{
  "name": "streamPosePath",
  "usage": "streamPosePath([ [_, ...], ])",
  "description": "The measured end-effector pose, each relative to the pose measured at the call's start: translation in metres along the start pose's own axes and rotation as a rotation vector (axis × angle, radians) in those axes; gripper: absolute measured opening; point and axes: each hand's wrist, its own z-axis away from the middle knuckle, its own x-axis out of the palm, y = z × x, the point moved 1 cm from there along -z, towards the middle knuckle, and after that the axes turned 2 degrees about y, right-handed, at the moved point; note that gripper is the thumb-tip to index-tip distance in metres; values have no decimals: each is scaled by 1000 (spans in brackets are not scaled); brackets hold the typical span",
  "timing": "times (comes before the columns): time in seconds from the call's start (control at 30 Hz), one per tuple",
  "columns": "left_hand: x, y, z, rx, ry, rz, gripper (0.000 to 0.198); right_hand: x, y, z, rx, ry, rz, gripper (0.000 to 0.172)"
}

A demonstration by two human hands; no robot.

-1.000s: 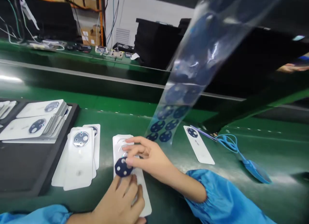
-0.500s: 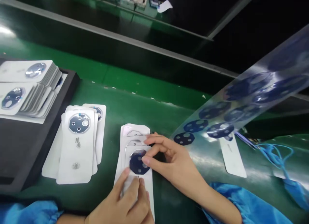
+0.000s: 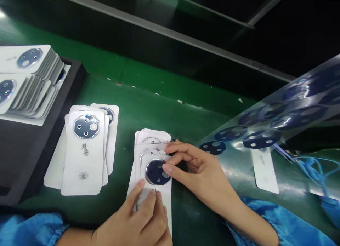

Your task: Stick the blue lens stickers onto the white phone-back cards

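Tray (image 3: 21, 154) left, panel stack (image 3: 152, 157) right (other panels (image 3: 83, 159) between)

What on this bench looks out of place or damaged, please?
Nothing looks clearly damaged. One card looks stray, lying alone at right, partly behind the strip. The pile beside the tray looks askew, edges uneven.

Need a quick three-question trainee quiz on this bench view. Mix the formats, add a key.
1. True or false: the right hand has its thumb on the dark octagonal piece.

2. What lies in the black tray?
A) blue cable
B) stacked white cards
C) scissors

3. Short answer: which hand is nearer the clear strip carrying dark pieces, left or right?

Key: 1 true; 2 B; 3 right.
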Motion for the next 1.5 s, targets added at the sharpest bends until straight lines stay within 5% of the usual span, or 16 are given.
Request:
streamPosePath([
  [1.5,-3,-3,-1,23,-30,59,18,5,1,6,2,24,68,14],
])
